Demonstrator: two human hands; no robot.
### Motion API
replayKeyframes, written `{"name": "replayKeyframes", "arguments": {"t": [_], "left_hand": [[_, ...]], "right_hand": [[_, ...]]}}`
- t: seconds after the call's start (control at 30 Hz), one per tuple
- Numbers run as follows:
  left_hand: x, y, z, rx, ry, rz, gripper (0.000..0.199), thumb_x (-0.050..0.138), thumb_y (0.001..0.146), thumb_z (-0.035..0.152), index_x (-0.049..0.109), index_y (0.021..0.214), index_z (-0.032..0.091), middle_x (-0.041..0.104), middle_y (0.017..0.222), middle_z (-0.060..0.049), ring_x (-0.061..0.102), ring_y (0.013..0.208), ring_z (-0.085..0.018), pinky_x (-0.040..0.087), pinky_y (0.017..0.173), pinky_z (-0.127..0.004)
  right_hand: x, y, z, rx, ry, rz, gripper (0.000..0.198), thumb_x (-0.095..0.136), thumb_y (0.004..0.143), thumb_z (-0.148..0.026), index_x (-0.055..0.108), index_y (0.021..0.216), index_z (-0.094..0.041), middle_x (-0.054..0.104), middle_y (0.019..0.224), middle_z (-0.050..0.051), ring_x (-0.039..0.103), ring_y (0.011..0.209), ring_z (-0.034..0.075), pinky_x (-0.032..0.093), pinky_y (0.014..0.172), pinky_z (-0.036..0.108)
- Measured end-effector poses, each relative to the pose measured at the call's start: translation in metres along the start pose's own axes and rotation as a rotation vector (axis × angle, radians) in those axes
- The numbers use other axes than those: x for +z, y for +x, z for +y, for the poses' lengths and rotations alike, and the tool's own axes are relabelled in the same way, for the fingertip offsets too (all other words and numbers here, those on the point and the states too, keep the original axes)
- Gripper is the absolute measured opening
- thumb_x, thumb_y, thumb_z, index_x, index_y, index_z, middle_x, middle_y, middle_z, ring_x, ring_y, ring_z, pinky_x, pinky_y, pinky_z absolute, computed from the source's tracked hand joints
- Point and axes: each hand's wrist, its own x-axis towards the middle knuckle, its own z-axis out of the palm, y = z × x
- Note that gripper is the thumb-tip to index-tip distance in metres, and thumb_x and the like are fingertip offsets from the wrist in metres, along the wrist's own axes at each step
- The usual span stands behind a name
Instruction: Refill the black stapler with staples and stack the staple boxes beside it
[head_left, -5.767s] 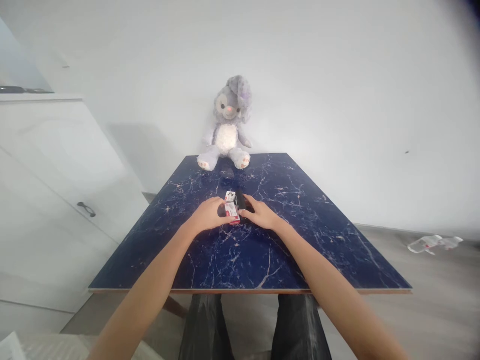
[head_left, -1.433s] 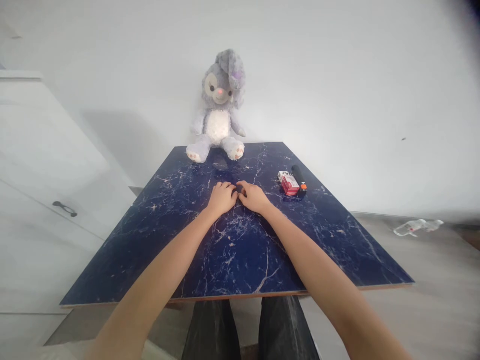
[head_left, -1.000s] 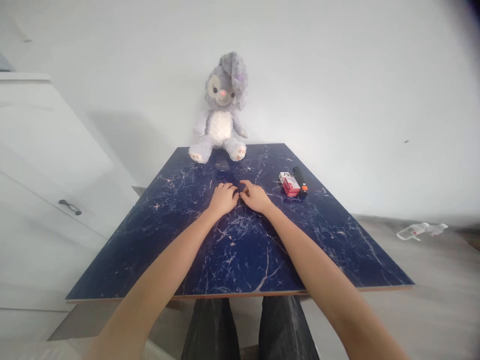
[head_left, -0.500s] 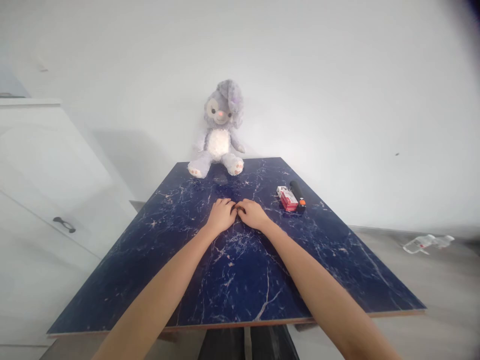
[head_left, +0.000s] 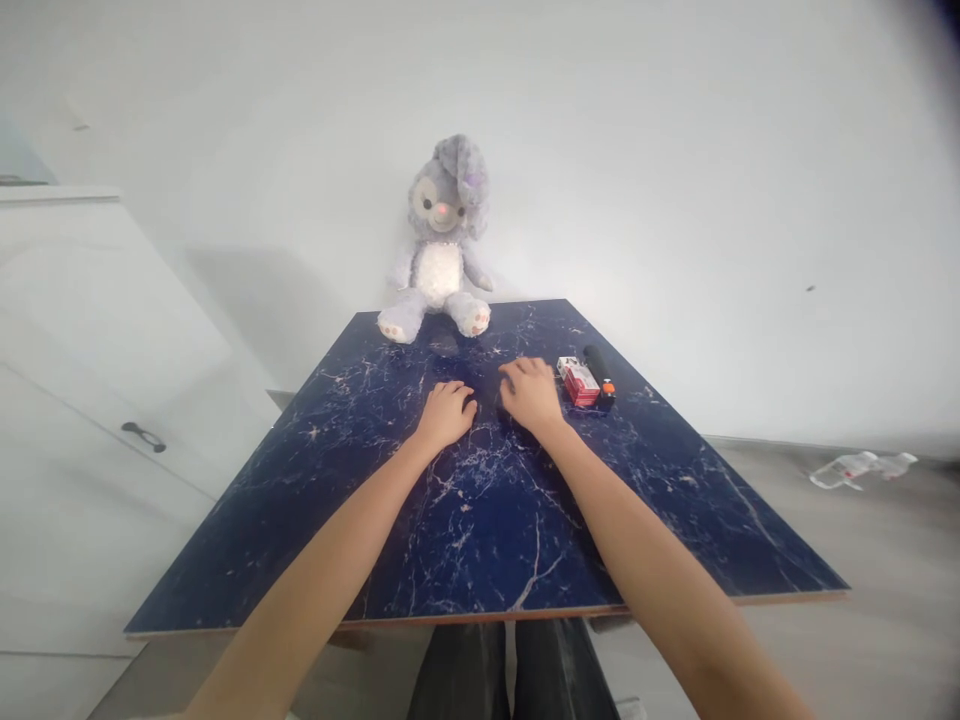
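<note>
- Our left hand (head_left: 448,412): thumb and fingers apart, nothing visible between.
- Our right hand (head_left: 531,395) has left it, now nearer the red-and-white boxes (head_left: 580,384); digits parted, palm hidden.
- Boxes lie on the table (head_left: 465,560), beside a black cylinder (head_left: 598,366).

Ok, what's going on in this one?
A person's left hand and right hand are apart over the blue marbled table, with nothing visible in either grip. The right hand is nearer the red-and-white packaging, which lies beside a black object with an orange part. A gray plush toy sits at the far edge.
</note>
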Motion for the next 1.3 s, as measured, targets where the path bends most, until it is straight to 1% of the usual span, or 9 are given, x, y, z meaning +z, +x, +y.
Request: {"name": "replayKeyframes", "arguments": {"t": [0.13, 0.2, 0.3, 0.43, 0.63, 0.83, 1.03, 1.2, 1.3], "left_hand": [[-0.002, 0.004, 0.000, -0.132, -0.035, 0.177, 0.038, 0.051, 0.095, 0.033, 0.062, 0.128, 0.016, 0.052, 0.140, -0.016, 0.049, 0.129, -0.031, 0.039, 0.111, -0.046], [-0.007, 0.001, -0.003, -0.161, -0.083, 0.234, 0.039, 0.050, 0.096, 0.031, 0.059, 0.130, 0.016, 0.056, 0.136, -0.016, 0.051, 0.128, -0.029, 0.041, 0.110, -0.044], [-0.021, -0.012, -0.020, -0.130, -0.096, 0.259, 0.037, 0.050, 0.096, 0.030, 0.057, 0.130, 0.017, 0.059, 0.134, -0.014, 0.053, 0.126, -0.027, 0.042, 0.110, -0.043], [-0.050, -0.040, -0.075, -0.091, -0.055, 0.245, 0.036, 0.051, 0.094, 0.031, 0.061, 0.126, 0.019, 0.062, 0.131, -0.011, 0.055, 0.125, -0.027, 0.040, 0.112, -0.042], [-0.074, -0.054, -0.137, -0.528, -0.238, 0.279, 0.024, 0.054, 0.089, 0.029, 0.071, 0.104, 0.020, 0.075, 0.104, -0.006, 0.070, 0.095, -0.023, 0.051, 0.096, -0.036], [-0.069, -0.052, -0.131, -0.402, -0.259, 0.479, 0.023, 0.053, 0.089, 0.028, 0.070, 0.103, 0.019, 0.075, 0.099, -0.007, 0.070, 0.087, -0.020, 0.052, 0.090, -0.032], [-0.071, -0.056, -0.140, -0.579, -0.437, 0.486, 0.030, 0.054, 0.088, 0.025, 0.063, 0.117, 0.022, 0.076, 0.098, -0.005, 0.071, 0.086, -0.019, 0.052, 0.089, -0.033], [-0.068, -0.058, -0.139, -0.646, -0.606, 0.433, 0.033, 0.046, 0.095, 0.033, 0.057, 0.124, 0.022, 0.076, 0.096, -0.005, 0.070, 0.069, -0.018, 0.054, 0.081, -0.035], [-0.069, -0.058, -0.141, -0.702, -0.655, 0.436, 0.039, 0.042, 0.097, 0.038, 0.054, 0.130, 0.021, 0.073, 0.107, -0.008, 0.070, 0.076, -0.020, 0.054, 0.084, -0.038]], "right_hand": [[-0.027, 0.005, 0.031, 0.356, -0.108, 0.437, 0.054, 0.048, 0.088, -0.022, 0.046, 0.141, -0.013, 0.043, 0.144, 0.020, 0.035, 0.133, 0.037, 0.030, 0.108, 0.056], [-0.035, 0.005, 0.047, 0.503, -0.117, 0.521, 0.063, 0.047, 0.087, -0.026, 0.035, 0.147, -0.012, 0.034, 0.149, 0.023, 0.033, 0.135, 0.039, 0.029, 0.106, 0.061], [-0.039, 0.002, 0.070, 0.707, -0.098, 0.436, 0.063, 0.048, 0.087, -0.034, 0.040, 0.143, -0.007, 0.044, 0.140, 0.029, 0.044, 0.127, 0.043, 0.034, 0.101, 0.064], [-0.037, 0.000, 0.096, 0.898, 0.041, 0.080, 0.051, 0.050, 0.086, -0.040, 0.061, 0.123, -0.005, 0.066, 0.107, 0.026, 0.062, 0.105, 0.040, 0.047, 0.091, 0.054], [-0.033, 0.003, 0.098, 0.875, 0.131, -0.024, 0.048, 0.059, 0.081, -0.045, 0.068, 0.121, -0.019, 0.071, 0.109, 0.015, 0.066, 0.106, 0.032, 0.049, 0.091, 0.041], [-0.005, 0.014, 0.035, 0.756, 0.268, -0.128, 0.045, 0.059, 0.081, -0.044, 0.069, 0.120, -0.024, 0.073, 0.109, 0.010, 0.068, 0.099, 0.028, 0.050, 0.086, 0.036], [0.048, 0.035, -0.079, 0.581, 0.472, -0.216, 0.038, 0.060, 0.085, -0.044, 0.070, 0.115, -0.024, 0.074, 0.104, 0.008, 0.069, 0.099, 0.028, 0.051, 0.087, 0.036], [0.085, 0.047, -0.184, 0.655, 0.571, -0.236, 0.047, 0.056, 0.089, -0.034, 0.058, 0.131, -0.015, 0.066, 0.120, 0.019, 0.062, 0.114, 0.035, 0.047, 0.099, 0.048], [0.099, 0.044, -0.222, 0.696, 0.609, -0.176, 0.049, 0.052, 0.090, -0.030, 0.051, 0.137, -0.014, 0.057, 0.132, 0.024, 0.054, 0.124, 0.040, 0.042, 0.102, 0.060]]}}
